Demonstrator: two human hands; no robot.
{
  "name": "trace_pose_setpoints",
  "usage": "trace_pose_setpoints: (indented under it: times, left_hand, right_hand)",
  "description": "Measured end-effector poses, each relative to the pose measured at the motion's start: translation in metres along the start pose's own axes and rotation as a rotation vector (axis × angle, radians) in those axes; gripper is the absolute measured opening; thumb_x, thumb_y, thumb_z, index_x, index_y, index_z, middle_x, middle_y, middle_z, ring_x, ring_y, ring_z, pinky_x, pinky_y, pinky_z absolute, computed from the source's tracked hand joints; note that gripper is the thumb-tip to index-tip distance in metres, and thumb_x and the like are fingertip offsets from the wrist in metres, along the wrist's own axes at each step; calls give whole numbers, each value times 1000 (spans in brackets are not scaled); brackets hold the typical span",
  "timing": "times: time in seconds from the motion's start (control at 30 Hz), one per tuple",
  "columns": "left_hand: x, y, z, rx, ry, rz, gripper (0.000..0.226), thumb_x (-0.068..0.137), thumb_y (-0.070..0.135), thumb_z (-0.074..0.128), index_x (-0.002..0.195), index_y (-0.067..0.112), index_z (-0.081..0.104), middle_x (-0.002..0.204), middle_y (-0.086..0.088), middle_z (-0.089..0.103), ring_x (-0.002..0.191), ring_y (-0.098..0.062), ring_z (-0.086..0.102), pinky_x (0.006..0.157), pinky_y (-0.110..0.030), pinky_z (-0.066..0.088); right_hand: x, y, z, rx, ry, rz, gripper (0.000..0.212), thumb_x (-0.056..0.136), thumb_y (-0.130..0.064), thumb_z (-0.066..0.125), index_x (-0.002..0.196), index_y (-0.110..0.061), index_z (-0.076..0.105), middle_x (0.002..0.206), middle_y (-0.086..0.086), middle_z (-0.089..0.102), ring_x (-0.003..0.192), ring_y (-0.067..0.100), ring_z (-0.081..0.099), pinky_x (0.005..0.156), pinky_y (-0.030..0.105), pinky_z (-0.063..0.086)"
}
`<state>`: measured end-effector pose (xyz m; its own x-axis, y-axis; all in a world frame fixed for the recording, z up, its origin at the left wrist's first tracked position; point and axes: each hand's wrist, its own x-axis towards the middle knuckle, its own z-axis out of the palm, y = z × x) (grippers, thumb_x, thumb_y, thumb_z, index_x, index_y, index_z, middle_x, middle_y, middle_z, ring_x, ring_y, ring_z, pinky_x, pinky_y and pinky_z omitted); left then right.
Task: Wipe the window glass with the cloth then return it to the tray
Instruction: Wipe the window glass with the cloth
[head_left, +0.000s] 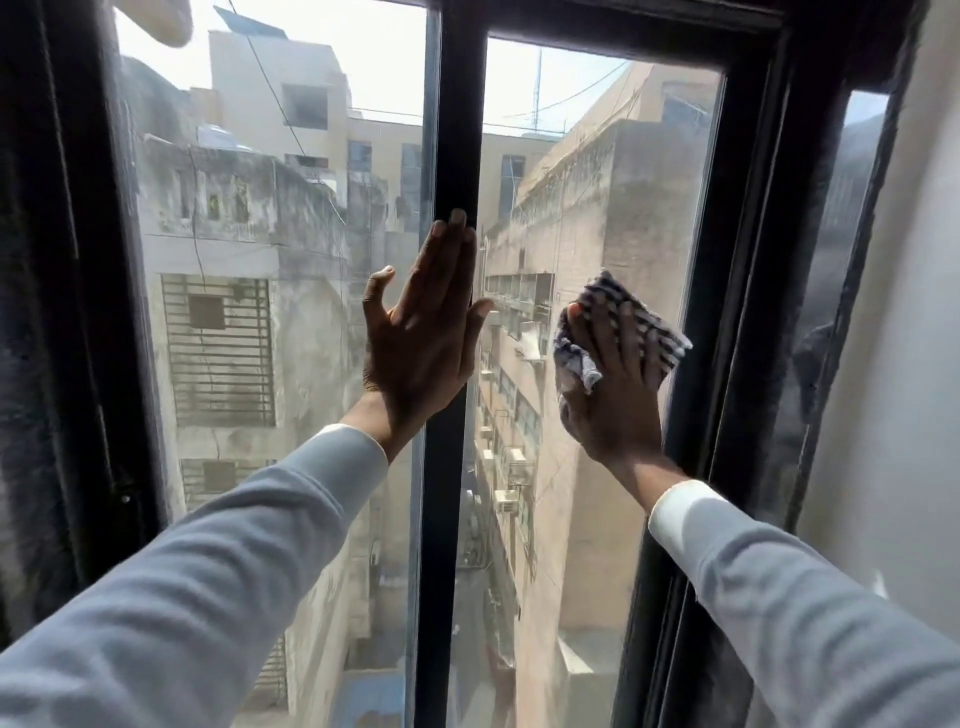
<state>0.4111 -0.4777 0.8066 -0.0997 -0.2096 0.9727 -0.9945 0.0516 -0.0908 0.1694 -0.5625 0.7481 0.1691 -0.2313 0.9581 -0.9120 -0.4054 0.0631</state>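
Note:
A tall window fills the view, its two glass panes split by a black centre bar (449, 467). My right hand (613, 395) presses a blue-and-white checked cloth (652, 325) flat against the right pane of window glass (582, 208), near its right side at mid height. My left hand (423, 332) lies flat with fingers spread, its palm on the left pane (270, 312) and its fingertips over the centre bar. No tray is in view.
A black outer frame (748, 312) borders the right pane, with a narrow side pane (831, 291) and a pale wall (909, 364) beyond it. A dark frame post (78, 312) stands at the left. Buildings and a deep alley show through the glass.

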Motion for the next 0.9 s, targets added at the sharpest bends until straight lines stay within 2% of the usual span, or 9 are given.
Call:
trace_pose_setpoints:
  times: [0.1,0.23,0.3,0.37,0.57,0.7,0.8,0.87,0.9]
  left_hand:
    - [0,2,-2,-6,-14,9,66,119,47,8,178,18,17,187,1,13,173,-12,15,127,-48,16]
    - [1,0,-6,-21,-84,4,72,115,50,-4,179,20,9,187,4,5,174,-11,7,127,-48,11]
    - [1,-1,-6,-9,-72,10,71,116,50,-2,179,20,11,187,4,6,173,-11,9,125,-47,11]
    - [1,-2,-6,-6,-55,15,68,118,48,3,179,20,15,187,4,10,173,-11,13,124,-47,12]
    - [1,-1,-1,-44,17,21,63,121,45,17,177,19,26,185,3,22,171,-12,23,117,-44,31]
    - [3,-1,-4,-98,-27,0,61,120,42,24,176,18,28,185,0,23,171,-15,24,108,-42,39]
    - [6,4,-14,-199,-106,-26,64,118,44,28,177,18,27,185,-1,22,172,-19,24,122,-46,31]
    - [2,9,-25,-254,-133,-52,62,117,47,32,173,20,38,182,-2,34,165,-23,38,119,-45,29]
    - [-2,14,-32,-319,-150,-82,60,117,50,34,170,22,43,177,-2,40,159,-24,45,118,-44,30]
  right_hand:
    - [-69,-35,16,-14,34,461,73,106,-38,38,174,-18,19,183,11,13,168,41,17,132,69,18]
    - [-126,-83,37,55,-221,6,87,99,-52,38,175,-36,-2,184,-7,-18,171,29,-16,134,63,1]
    - [-68,-67,36,-34,-175,-243,91,98,-50,47,175,-39,0,185,-9,-10,172,27,-8,134,63,6]
    - [-7,-48,24,-69,-93,-278,83,102,-43,52,175,-37,13,185,-5,11,171,30,11,136,60,6]
    - [-21,-47,0,68,103,575,74,104,-34,32,171,-29,0,183,14,20,168,40,20,136,65,14]
    - [-79,-109,-2,284,-212,510,74,103,-33,26,175,-18,12,184,9,2,171,31,2,139,50,3]
    - [-56,-120,-42,877,-272,879,37,114,-23,44,149,-21,55,163,21,51,144,33,53,123,51,45]
    - [-20,-120,-82,1194,-285,984,29,118,-29,38,129,-13,58,128,23,65,113,33,62,97,50,55]
    - [-3,-117,-102,1344,-262,961,38,119,-37,30,127,-11,57,123,17,65,113,30,62,100,51,55]
